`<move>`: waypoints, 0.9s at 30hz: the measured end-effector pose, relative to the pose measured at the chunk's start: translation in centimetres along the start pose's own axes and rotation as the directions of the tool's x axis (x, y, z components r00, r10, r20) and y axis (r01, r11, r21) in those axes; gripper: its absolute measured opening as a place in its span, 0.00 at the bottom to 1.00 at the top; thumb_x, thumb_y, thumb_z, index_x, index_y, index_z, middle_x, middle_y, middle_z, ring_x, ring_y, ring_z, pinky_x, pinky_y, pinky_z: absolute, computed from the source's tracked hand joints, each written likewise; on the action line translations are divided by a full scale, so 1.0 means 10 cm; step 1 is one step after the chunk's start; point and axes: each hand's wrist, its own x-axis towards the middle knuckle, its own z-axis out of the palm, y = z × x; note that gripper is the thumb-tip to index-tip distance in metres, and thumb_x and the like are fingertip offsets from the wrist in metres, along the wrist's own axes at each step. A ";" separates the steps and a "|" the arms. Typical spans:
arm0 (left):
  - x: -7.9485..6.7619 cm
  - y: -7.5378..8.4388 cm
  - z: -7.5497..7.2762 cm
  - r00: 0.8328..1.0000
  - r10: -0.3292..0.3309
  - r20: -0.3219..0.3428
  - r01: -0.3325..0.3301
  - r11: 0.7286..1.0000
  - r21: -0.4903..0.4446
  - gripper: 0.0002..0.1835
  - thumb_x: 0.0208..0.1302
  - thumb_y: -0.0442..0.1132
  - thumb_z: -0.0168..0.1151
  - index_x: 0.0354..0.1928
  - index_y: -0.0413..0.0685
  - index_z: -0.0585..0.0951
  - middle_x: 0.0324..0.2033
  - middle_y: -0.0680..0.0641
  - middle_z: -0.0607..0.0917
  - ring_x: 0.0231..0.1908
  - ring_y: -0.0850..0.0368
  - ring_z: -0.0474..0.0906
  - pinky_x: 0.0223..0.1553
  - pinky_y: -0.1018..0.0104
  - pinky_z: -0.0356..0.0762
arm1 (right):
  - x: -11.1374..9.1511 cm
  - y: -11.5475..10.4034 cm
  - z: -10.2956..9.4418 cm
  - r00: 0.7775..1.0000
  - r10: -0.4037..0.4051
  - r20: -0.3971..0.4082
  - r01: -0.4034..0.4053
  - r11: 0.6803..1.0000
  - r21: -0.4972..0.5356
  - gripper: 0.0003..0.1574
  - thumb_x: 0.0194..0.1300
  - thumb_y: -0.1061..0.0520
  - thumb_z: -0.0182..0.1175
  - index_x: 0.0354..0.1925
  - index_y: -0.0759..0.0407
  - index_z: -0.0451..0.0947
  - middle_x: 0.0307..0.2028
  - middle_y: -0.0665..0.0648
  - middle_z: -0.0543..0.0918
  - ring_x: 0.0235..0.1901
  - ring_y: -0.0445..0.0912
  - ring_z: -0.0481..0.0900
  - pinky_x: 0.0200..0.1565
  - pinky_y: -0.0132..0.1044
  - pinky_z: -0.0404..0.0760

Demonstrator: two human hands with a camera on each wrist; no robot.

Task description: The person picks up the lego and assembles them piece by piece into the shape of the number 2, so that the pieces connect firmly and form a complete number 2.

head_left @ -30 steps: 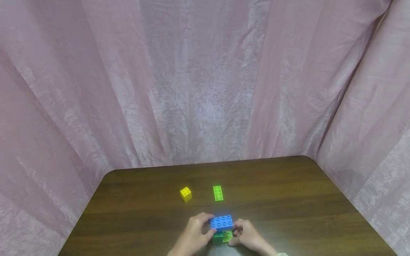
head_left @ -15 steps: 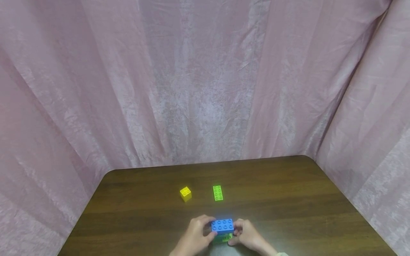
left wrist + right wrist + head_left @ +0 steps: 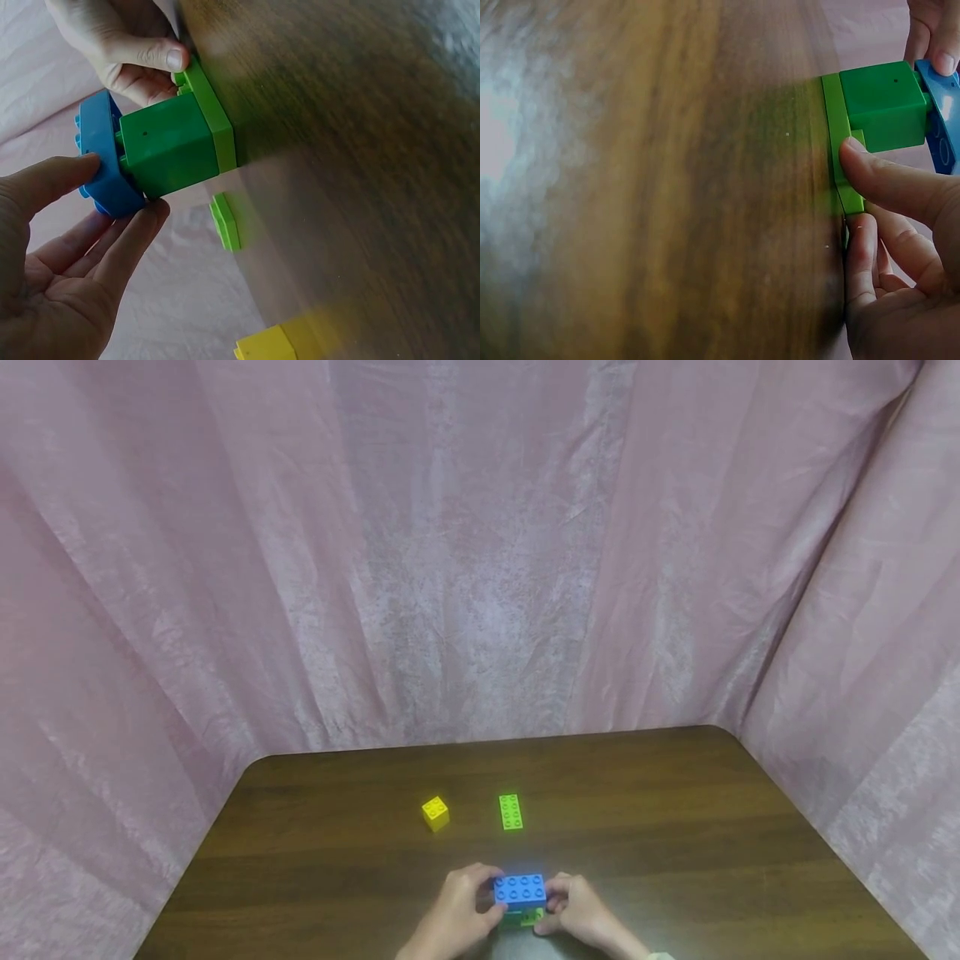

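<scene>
My left hand (image 3: 459, 910) pinches a blue eight-stud building brick (image 3: 519, 892) between thumb and fingers. The blue brick sits at the top of a dark green brick (image 3: 169, 142), slightly tilted, and some green studs show in the gap between them. Beneath, the green brick stands on one end of a thin lime plate (image 3: 211, 112), which lies on the table. At the plate's other end, my right hand (image 3: 581, 912) grips it, thumb on top in the right wrist view. In the head view the blue brick hides most of the green one.
On the brown wooden table (image 3: 637, 810), a yellow four-stud brick (image 3: 435, 813) stands beyond my left hand. A second lime plate (image 3: 511, 812) lies to its right, beyond the blue brick. Pink curtains (image 3: 480, 568) hang behind the table's far edge.
With the blue brick, my left hand has moved slightly toward me, so the brick now covers most of the green one. My right hand has stayed on the plate.
</scene>
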 end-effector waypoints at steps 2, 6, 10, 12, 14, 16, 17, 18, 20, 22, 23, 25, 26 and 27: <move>0.01 0.00 0.00 1.000 0.004 -0.001 -0.004 1.000 -0.002 0.20 0.54 0.33 0.68 0.50 0.35 0.80 0.47 0.37 0.85 0.44 0.47 0.85 0.45 0.67 0.86 | 0.00 0.00 -0.01 1.000 0.004 -0.002 -0.004 1.000 0.001 0.20 0.41 0.70 0.71 0.39 0.71 0.82 0.30 0.53 0.76 0.29 0.40 0.73 0.31 0.25 0.75; 0.02 0.00 0.02 1.000 0.011 0.000 -0.011 0.999 -0.031 0.19 0.53 0.32 0.68 0.49 0.35 0.80 0.46 0.36 0.85 0.43 0.47 0.86 0.44 0.69 0.86 | 0.00 0.00 -0.02 1.000 0.021 -0.008 -0.021 1.000 -0.003 0.22 0.42 0.69 0.71 0.40 0.71 0.82 0.31 0.54 0.76 0.30 0.42 0.73 0.31 0.26 0.75; 0.01 0.00 0.03 1.000 0.003 0.012 -0.002 0.997 -0.076 0.17 0.53 0.30 0.68 0.47 0.37 0.81 0.44 0.38 0.86 0.43 0.47 0.86 0.44 0.69 0.86 | -0.02 0.01 -0.01 1.000 0.022 0.000 -0.022 1.000 -0.007 0.23 0.42 0.68 0.72 0.41 0.70 0.82 0.31 0.54 0.77 0.30 0.42 0.74 0.32 0.26 0.75; 0.01 -0.01 0.03 1.000 0.000 0.020 0.001 0.996 -0.088 0.16 0.53 0.30 0.68 0.46 0.37 0.81 0.44 0.39 0.86 0.44 0.47 0.86 0.44 0.69 0.86 | -0.02 0.02 -0.01 1.000 0.016 0.007 -0.016 1.000 -0.002 0.23 0.42 0.68 0.72 0.41 0.71 0.82 0.32 0.54 0.77 0.30 0.41 0.74 0.33 0.26 0.76; 0.00 -0.01 0.03 1.000 -0.002 0.026 0.004 0.996 -0.091 0.16 0.53 0.30 0.68 0.46 0.37 0.81 0.44 0.38 0.86 0.44 0.46 0.86 0.45 0.68 0.86 | -0.02 0.03 0.00 1.000 0.011 0.013 -0.011 1.000 0.007 0.23 0.42 0.68 0.72 0.41 0.72 0.81 0.32 0.54 0.77 0.31 0.41 0.75 0.33 0.26 0.77; 0.00 -0.02 0.02 1.000 -0.002 0.030 0.005 0.996 -0.093 0.16 0.53 0.30 0.68 0.46 0.38 0.81 0.45 0.38 0.85 0.45 0.45 0.86 0.45 0.68 0.86 | -0.02 0.03 0.01 1.000 0.006 0.018 -0.007 1.000 0.020 0.24 0.42 0.69 0.72 0.41 0.73 0.81 0.32 0.54 0.77 0.31 0.41 0.75 0.33 0.25 0.78; 0.00 -0.02 0.02 1.000 -0.001 0.030 0.003 0.996 -0.093 0.16 0.53 0.30 0.68 0.46 0.38 0.81 0.45 0.38 0.85 0.45 0.45 0.86 0.45 0.67 0.86 | -0.02 0.03 0.01 1.000 0.003 0.019 -0.003 1.000 0.020 0.24 0.42 0.69 0.72 0.41 0.73 0.81 0.32 0.54 0.77 0.31 0.41 0.75 0.33 0.25 0.77; 0.00 -0.02 0.02 1.000 0.000 0.031 0.003 0.995 -0.095 0.16 0.53 0.30 0.68 0.46 0.38 0.81 0.45 0.38 0.85 0.45 0.45 0.86 0.45 0.67 0.86 | -0.01 0.03 0.01 1.000 0.000 0.019 0.000 1.000 0.023 0.23 0.42 0.69 0.71 0.41 0.73 0.81 0.32 0.54 0.77 0.30 0.40 0.75 0.33 0.25 0.77; 0.01 -0.02 0.01 0.999 0.002 0.033 0.001 0.995 -0.099 0.15 0.54 0.30 0.68 0.45 0.38 0.81 0.45 0.38 0.86 0.45 0.44 0.86 0.45 0.66 0.86 | -0.01 0.03 0.01 1.000 -0.008 0.017 0.008 1.000 0.024 0.23 0.42 0.70 0.71 0.41 0.74 0.81 0.32 0.54 0.77 0.29 0.39 0.74 0.32 0.25 0.77; 0.01 -0.02 0.00 0.999 0.002 0.040 0.002 0.994 -0.107 0.15 0.54 0.30 0.68 0.45 0.39 0.80 0.45 0.38 0.85 0.45 0.44 0.86 0.45 0.65 0.86 | 0.00 0.02 0.01 1.000 -0.013 0.015 0.013 1.000 0.022 0.22 0.42 0.70 0.71 0.41 0.73 0.81 0.31 0.54 0.77 0.29 0.39 0.74 0.32 0.25 0.77; 0.02 -0.02 -0.01 0.999 0.000 0.044 0.005 0.993 -0.115 0.15 0.54 0.30 0.67 0.45 0.39 0.80 0.45 0.38 0.85 0.45 0.44 0.85 0.45 0.65 0.86 | 0.00 0.03 0.00 1.000 -0.013 0.013 0.013 1.000 0.017 0.22 0.42 0.70 0.71 0.40 0.73 0.81 0.31 0.54 0.76 0.29 0.39 0.74 0.32 0.25 0.77; 0.02 -0.03 -0.01 0.999 -0.004 0.052 0.010 0.992 -0.123 0.15 0.54 0.30 0.67 0.45 0.39 0.80 0.45 0.37 0.85 0.45 0.43 0.85 0.45 0.65 0.86 | 0.00 0.03 0.00 1.000 -0.009 0.012 0.009 1.000 0.008 0.22 0.42 0.70 0.71 0.41 0.72 0.81 0.31 0.54 0.76 0.29 0.39 0.73 0.31 0.25 0.76; 0.02 -0.03 -0.01 0.999 -0.003 0.055 0.010 0.992 -0.128 0.15 0.54 0.30 0.67 0.45 0.38 0.80 0.45 0.36 0.85 0.45 0.43 0.85 0.45 0.65 0.86 | 0.00 0.03 0.00 1.000 -0.009 0.012 0.009 1.000 0.003 0.22 0.43 0.70 0.71 0.41 0.72 0.81 0.31 0.54 0.76 0.29 0.39 0.73 0.31 0.25 0.76; 0.01 -0.03 -0.01 0.998 -0.003 0.057 0.011 0.992 -0.128 0.15 0.55 0.30 0.66 0.45 0.38 0.80 0.45 0.36 0.85 0.45 0.43 0.85 0.45 0.66 0.86 | 0.00 0.03 0.00 1.000 -0.007 0.012 0.007 1.000 0.001 0.22 0.42 0.69 0.72 0.41 0.72 0.81 0.31 0.54 0.76 0.29 0.39 0.73 0.31 0.25 0.76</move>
